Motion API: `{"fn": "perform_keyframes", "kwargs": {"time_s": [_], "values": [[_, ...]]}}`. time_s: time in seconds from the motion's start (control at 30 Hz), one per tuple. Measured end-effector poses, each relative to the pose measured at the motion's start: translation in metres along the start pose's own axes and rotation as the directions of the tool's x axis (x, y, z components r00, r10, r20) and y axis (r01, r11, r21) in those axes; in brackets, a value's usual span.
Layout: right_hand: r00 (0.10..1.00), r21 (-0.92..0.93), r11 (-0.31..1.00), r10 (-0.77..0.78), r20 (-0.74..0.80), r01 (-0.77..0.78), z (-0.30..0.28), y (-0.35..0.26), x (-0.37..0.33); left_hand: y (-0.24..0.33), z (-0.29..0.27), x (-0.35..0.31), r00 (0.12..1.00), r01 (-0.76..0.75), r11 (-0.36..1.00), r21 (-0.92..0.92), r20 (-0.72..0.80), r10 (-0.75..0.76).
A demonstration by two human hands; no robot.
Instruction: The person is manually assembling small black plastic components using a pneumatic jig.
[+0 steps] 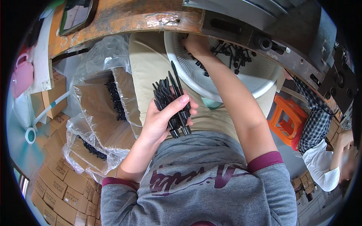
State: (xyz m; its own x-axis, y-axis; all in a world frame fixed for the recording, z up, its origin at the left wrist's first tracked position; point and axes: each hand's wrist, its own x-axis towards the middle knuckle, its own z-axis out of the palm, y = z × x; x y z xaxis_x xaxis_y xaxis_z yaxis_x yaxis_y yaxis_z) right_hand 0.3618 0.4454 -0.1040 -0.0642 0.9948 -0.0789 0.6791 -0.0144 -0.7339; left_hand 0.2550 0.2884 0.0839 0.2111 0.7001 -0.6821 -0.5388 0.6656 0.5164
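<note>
My left hand (166,113) is closed around a bundle of slim black mascara wands (166,94), thumb laid across them. Most of their thin ends point up and away, and a couple of thicker cap ends show below the palm. My right hand (195,44) reaches down into a white perforated basket (260,88) on my lap. Its fingers are mostly hidden by the basket's shadowed side and the table edge. Loose black wands (237,56) of the same sort lie in a heap on the basket's bottom, to the right of that hand.
Left of my legs stands a carton lined with clear plastic (100,101), with black pieces inside. A wooden table edge (151,22) and a dark metal machine (264,41) overhang the basket. An orange stool (286,116) and another person (320,162) are at right; a fan (30,135) is at left.
</note>
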Motion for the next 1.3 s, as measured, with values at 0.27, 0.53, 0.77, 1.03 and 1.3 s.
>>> {"fn": "perform_keyframes", "kwargs": {"time_s": [0.27,0.53,0.77,1.03,1.3], "values": [[0.821,0.677,0.492,0.162,0.548,-0.548,-0.100,-0.017,-0.043,0.001,-0.006,0.007,0.982,-0.142,0.989,0.033,-0.120,0.145],[0.816,0.759,0.341,0.042,0.577,-0.554,-0.174,-0.055,-0.101,0.015,-0.003,0.006,0.969,0.182,0.960,0.214,0.124,-0.212],[0.881,0.809,0.411,-0.031,0.472,-0.420,-0.190,-0.059,-0.116,0.008,0.018,-0.006,0.987,0.097,0.966,0.240,0.104,-0.125],[0.878,0.784,0.436,0.027,0.479,-0.441,-0.206,-0.071,-0.130,0.007,0.012,-0.010,0.998,-0.009,0.995,0.099,0.065,0.003],[0.842,0.752,0.442,0.017,0.538,-0.489,-0.212,-0.075,-0.134,0.010,0.015,-0.014,0.991,-0.014,0.997,0.081,0.133,0.003]]}}
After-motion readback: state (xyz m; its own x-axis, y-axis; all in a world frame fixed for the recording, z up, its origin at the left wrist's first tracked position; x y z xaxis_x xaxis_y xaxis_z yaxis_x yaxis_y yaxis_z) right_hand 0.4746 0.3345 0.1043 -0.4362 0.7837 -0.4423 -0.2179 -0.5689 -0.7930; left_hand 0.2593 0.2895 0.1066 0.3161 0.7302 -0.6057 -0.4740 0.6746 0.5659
